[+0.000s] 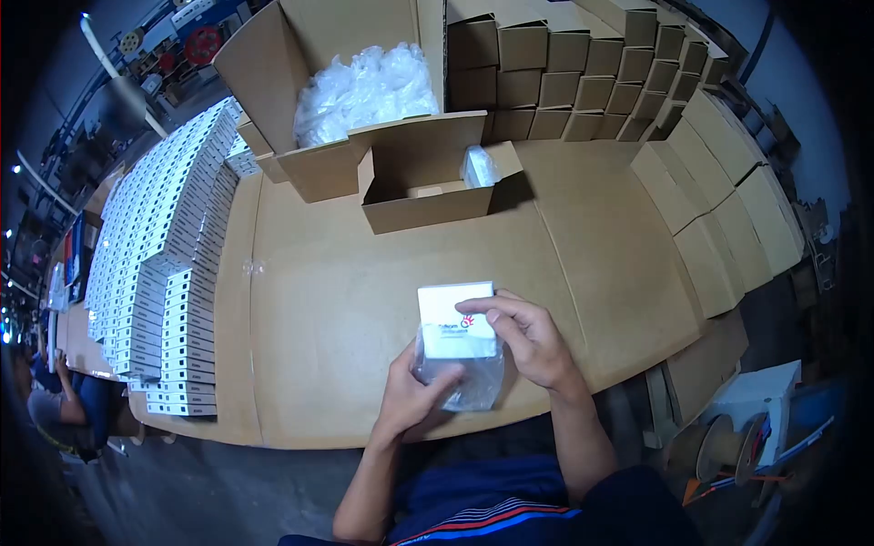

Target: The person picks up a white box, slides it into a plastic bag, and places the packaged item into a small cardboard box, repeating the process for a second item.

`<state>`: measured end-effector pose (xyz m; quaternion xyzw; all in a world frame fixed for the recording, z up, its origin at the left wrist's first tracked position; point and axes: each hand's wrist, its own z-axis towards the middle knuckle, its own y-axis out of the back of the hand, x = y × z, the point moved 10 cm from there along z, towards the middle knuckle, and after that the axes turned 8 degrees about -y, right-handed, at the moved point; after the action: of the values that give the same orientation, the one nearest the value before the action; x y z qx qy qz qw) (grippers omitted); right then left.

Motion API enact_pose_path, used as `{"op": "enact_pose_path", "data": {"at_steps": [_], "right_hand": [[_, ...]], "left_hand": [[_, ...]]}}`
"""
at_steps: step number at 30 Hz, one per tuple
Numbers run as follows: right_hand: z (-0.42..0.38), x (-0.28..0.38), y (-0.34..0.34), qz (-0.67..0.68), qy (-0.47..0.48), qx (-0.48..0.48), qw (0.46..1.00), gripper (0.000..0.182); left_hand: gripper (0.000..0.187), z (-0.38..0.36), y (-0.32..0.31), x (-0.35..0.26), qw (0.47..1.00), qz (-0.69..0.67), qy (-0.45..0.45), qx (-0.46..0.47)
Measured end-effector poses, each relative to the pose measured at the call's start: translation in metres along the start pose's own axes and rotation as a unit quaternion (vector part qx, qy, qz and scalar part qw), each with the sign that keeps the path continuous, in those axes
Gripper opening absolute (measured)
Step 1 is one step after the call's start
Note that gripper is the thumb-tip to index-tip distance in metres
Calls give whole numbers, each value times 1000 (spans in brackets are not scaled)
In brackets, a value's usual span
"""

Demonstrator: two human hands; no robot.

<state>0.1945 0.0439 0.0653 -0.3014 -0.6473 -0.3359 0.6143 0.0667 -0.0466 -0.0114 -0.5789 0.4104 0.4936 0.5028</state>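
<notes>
On the table [391, 264], the carton [314, 177] of clear plastic stands at 11 o'clock and the open box [428, 216] at 12, seemingly for easy reach. At 6 o'clock, my left hand [408, 393] is closed on the bag [480, 387], apparently steadying it; my right hand [537, 344], half open, lays its index finger across the partly bagged pack [444, 342], grip undetermined, perhaps to keep it aligned.

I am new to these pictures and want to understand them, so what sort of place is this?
It looks like a packing area in a workshop or factory: rows of small white boxes and stacked brown cartons stand on the work table, beside a large box of clear plastic bags.
</notes>
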Motion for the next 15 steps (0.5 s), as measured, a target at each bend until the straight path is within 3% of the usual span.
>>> {"op": "enact_pose_path", "data": {"at_steps": [2, 3, 6, 10, 15], "right_hand": [[-1, -10, -2, -19, -22, 26, 999, 31], [-3, -16, -5, 21, -50, 54, 997, 32], [-8, -8, 2, 205, 13, -16, 979, 36], [-18, -58, -5, 186, -60, 4, 981, 35], [-20, -73, 1, 194, -66, -76, 976, 13]], "left_hand": [[41, -1, 8, 22, 997, -74, -6, -11], [41, -2, 10, 29, 993, -114, 8, -21], [44, -6, 16, 38, 985, -159, 33, -60], [44, -3, 21, 37, 978, -189, 17, -90], [46, -2, 26, 32, 982, -161, 3, -94]]}}
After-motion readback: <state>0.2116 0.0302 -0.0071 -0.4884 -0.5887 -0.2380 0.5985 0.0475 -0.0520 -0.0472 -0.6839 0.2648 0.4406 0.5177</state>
